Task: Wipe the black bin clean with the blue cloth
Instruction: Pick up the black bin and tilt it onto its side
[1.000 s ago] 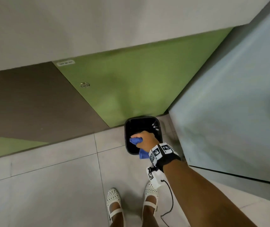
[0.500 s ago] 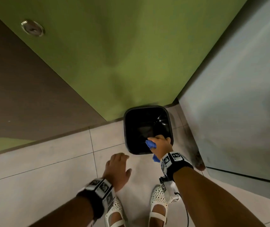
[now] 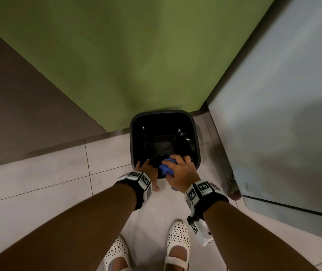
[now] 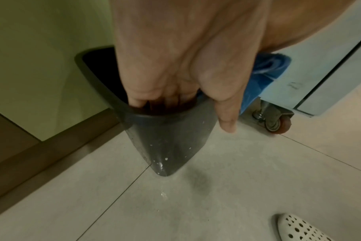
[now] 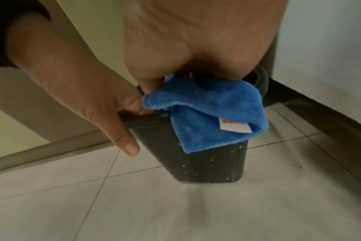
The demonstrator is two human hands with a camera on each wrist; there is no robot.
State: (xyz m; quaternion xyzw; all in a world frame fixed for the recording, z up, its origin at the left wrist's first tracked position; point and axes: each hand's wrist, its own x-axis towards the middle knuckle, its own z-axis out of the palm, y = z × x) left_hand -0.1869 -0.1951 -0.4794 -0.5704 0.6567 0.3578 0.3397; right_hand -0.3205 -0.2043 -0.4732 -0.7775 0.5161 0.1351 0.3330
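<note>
Black plastic bin (image 3: 194, 137) stands on the tiled floor (image 3: 39, 173) against a green panel (image 3: 136, 55). Left hand (image 3: 148, 170) grips its near rim, fingers inside, thumb outside. Right hand (image 3: 181, 171) holds the bunched blue cloth (image 3: 166, 169) on that rim.

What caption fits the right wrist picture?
Right hand holds a blue cloth over the speckled black bin while the left hand grips its rim.

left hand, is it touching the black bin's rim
Touching. The left wrist view shows the left hand hooked over the black bin rim, fingers inside and thumb outside the wall.
</note>
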